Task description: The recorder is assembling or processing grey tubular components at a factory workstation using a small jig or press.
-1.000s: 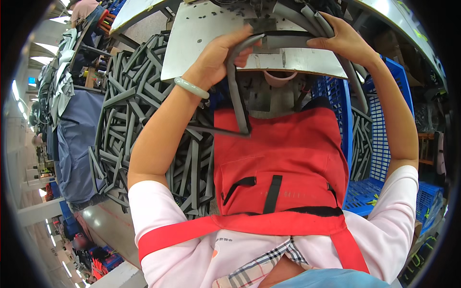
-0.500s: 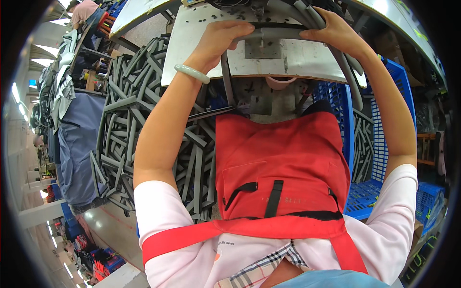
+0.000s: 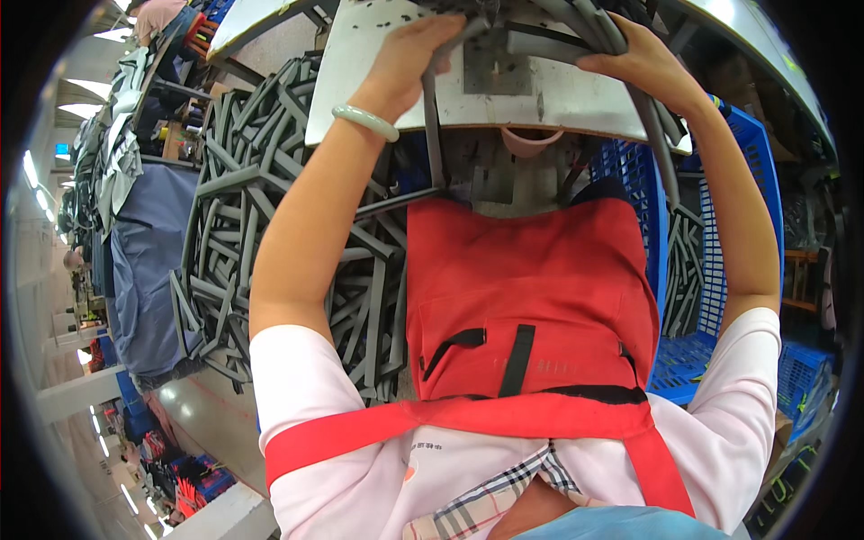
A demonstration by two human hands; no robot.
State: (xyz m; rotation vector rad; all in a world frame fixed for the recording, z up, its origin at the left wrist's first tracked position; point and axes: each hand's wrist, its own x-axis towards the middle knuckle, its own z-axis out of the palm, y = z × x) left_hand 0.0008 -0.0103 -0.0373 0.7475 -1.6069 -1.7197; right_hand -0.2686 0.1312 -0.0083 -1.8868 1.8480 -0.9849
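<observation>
While the left hand (image 3: 409, 58) pinches one grey foam strip (image 3: 430, 108) on the metal plate (image 3: 576, 90) and the right hand (image 3: 643, 63) grips its other end there, the feeding step seems underway, needing a steady push.

1. The work plate (image 3: 576, 94) is looking like dull, scuffed metal.
2. The grey strips (image 3: 270, 225) are appearing matt and rubbery.
3. The crate (image 3: 711, 297) is showing glossy blue plastic.
4. The apron (image 3: 531, 288) is showing smooth red cloth.
</observation>
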